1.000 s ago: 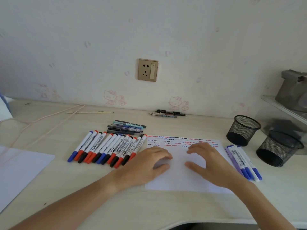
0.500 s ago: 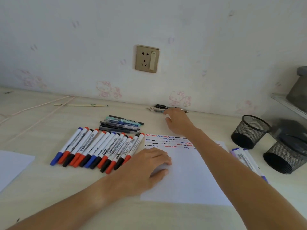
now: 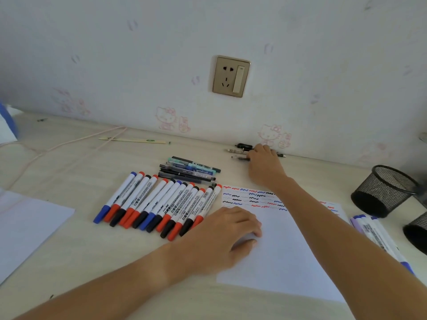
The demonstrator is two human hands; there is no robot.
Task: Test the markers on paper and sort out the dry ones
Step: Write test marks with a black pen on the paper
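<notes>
We read "WHITEBOARD" printed lengthwise on the white barrels of several whiteboard markers [image 3: 161, 202] in the row just left of our left hand [image 3: 227, 236], which rests on the paper. The smaller print beside that word is too fine to read. The pens [image 3: 188, 172] left of our right hand [image 3: 265, 167] carry labels we cannot make out.

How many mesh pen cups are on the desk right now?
2: one mesh cup at the far right beside the test paper, the other nearer, cut off by the frame edge.
</notes>
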